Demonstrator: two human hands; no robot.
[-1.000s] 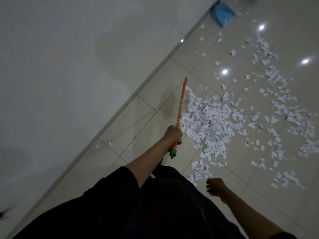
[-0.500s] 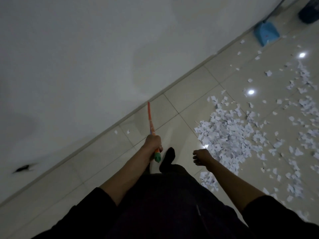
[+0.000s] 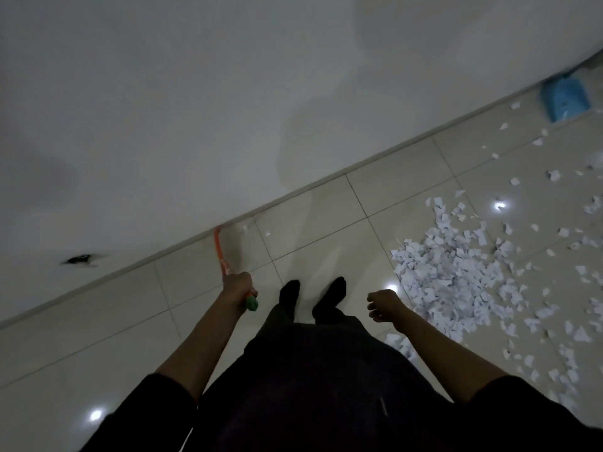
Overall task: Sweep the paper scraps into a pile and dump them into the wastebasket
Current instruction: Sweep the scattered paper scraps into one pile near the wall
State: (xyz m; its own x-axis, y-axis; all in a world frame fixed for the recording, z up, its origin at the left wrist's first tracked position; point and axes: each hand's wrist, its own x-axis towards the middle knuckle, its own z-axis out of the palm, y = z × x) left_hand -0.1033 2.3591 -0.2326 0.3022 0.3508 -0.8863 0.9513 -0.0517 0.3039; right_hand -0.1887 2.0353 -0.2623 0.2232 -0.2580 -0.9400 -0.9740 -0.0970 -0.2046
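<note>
My left hand (image 3: 237, 286) grips the orange broom handle (image 3: 220, 252) just above its green end cap (image 3: 252, 303). The handle runs up toward the foot of the wall; the broom head is not visible. Two small paper scraps (image 3: 245, 228) lie by the wall near the handle's far end. A big heap of white paper scraps (image 3: 456, 272) covers the tiles to the right, with loose scraps spread beyond it. My right hand (image 3: 383, 305) hangs loosely curled and holds nothing, just left of the heap. No wastebasket shows.
A blue dustpan (image 3: 566, 96) leans against the wall at the far right. The white wall (image 3: 195, 109) runs diagonally across the upper left. My two dark-socked feet (image 3: 311, 293) stand on the tiles between my hands. A dark mark (image 3: 80, 259) sits on the wall.
The view has swung left, so the heap and dustpan shifted right. The broom handle moved away from the heap toward the wall. My right hand has come up beside the heap.
</note>
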